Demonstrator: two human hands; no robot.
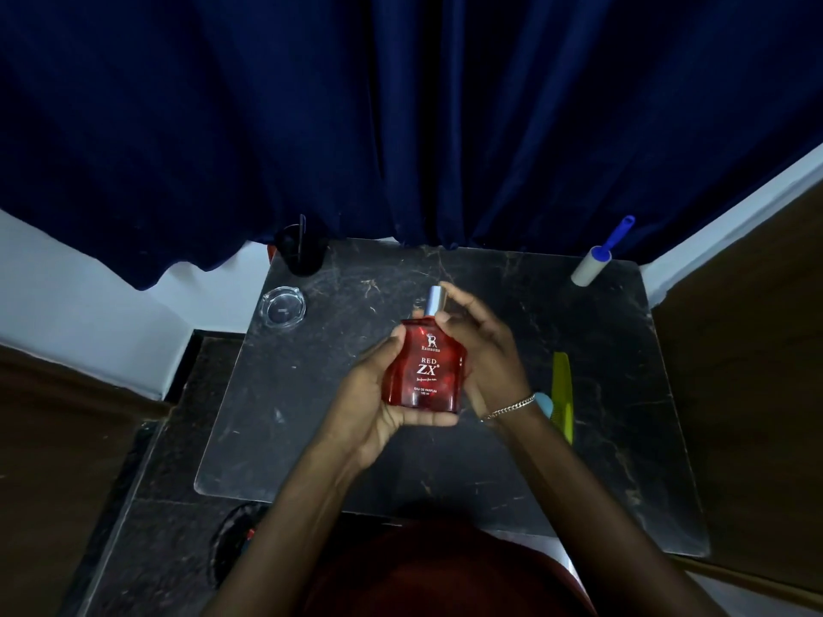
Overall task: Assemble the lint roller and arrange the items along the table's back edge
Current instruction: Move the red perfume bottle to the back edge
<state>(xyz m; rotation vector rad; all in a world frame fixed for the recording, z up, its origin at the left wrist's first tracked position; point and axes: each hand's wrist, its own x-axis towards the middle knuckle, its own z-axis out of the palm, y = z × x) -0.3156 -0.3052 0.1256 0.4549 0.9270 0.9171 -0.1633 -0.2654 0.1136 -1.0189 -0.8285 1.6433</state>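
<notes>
Red perfume bottle between left hand and right hand

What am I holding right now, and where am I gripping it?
A red perfume bottle, in both hands. The left hand cups its base and left side; the right hand holds its right side, reaching up to the silver cap.

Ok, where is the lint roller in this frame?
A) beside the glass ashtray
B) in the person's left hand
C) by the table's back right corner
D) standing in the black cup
C: the lint roller sits near the back right corner of the table, apart from both hands; the left hand and the right hand hold the red perfume bottle.
</notes>
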